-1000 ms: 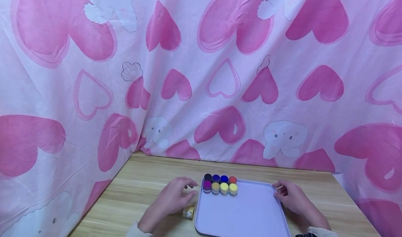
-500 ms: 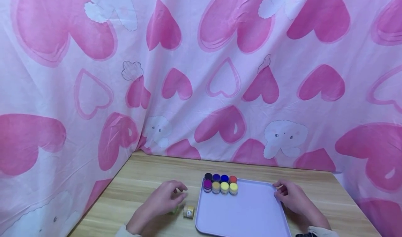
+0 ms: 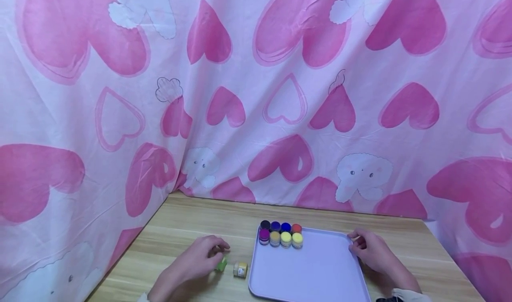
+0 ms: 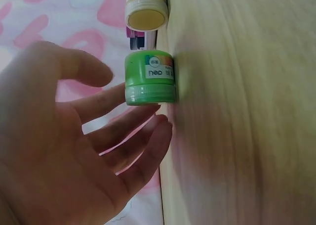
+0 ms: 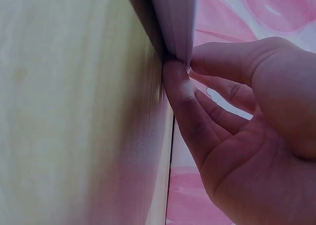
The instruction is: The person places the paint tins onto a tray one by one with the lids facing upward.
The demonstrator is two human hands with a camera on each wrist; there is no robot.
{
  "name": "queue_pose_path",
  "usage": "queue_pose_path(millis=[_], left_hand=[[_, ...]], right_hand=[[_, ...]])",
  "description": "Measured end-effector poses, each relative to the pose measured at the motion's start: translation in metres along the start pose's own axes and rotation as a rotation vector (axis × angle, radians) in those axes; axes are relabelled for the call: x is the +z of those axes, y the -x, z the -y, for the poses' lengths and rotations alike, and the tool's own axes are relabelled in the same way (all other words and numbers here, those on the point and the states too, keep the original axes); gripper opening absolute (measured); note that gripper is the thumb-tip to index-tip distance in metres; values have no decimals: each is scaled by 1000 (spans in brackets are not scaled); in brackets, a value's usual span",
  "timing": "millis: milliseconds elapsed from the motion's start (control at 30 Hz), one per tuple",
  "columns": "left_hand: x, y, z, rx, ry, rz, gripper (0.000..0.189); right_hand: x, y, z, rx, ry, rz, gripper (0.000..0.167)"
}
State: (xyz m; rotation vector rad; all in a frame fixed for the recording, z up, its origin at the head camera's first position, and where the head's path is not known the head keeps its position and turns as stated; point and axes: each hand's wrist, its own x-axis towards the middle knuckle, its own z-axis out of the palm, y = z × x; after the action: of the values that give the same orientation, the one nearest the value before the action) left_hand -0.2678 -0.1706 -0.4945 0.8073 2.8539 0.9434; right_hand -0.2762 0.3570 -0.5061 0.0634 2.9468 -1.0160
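Note:
My left hand (image 3: 200, 255) is beside a small green paint jar (image 4: 149, 76) that lies on its side on the table. Its fingers reach past the jar's near end, loosely bent, and the thumb stands apart from it in the left wrist view. To the right of that jar lies a yellow-ochre paint jar (image 3: 240, 269), also on its side, just outside the lilac tray (image 3: 312, 271). At the tray's far right corner my right hand (image 3: 372, 251) pinches the rim between thumb and index finger (image 5: 180, 86).
Several paint jars stand in two rows at the tray's far left corner, among them a purple jar (image 3: 264, 236), a red jar (image 3: 296, 228) and a pale yellow jar (image 3: 297, 240). A pink heart-print curtain (image 3: 280, 159) hangs behind the wooden table (image 3: 192, 213).
My left hand has moved left and toward me, away from the jars on the tray to the green jar, which has come into view. My right hand has stayed at the tray corner.

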Motion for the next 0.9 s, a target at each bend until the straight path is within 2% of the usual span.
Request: queue_pose_path(millis=[133, 300, 567, 767, 900], left_hand=[[1, 2, 2, 17, -18, 28, 31], [3, 1, 2, 7, -5, 60, 34], [2, -2, 6, 4, 32, 65, 31], [0, -3, 8, 23, 97, 73, 29], [0, -3, 10, 36, 102, 65, 26]], right_hand=[[0, 0, 1, -11, -1, -5, 27], [0, 1, 0, -9, -2, -3, 28], [0, 0, -1, 6, 4, 8, 29], [0, 0, -1, 10, -1, 8, 30], [1, 0, -1, 10, 0, 9, 30]])
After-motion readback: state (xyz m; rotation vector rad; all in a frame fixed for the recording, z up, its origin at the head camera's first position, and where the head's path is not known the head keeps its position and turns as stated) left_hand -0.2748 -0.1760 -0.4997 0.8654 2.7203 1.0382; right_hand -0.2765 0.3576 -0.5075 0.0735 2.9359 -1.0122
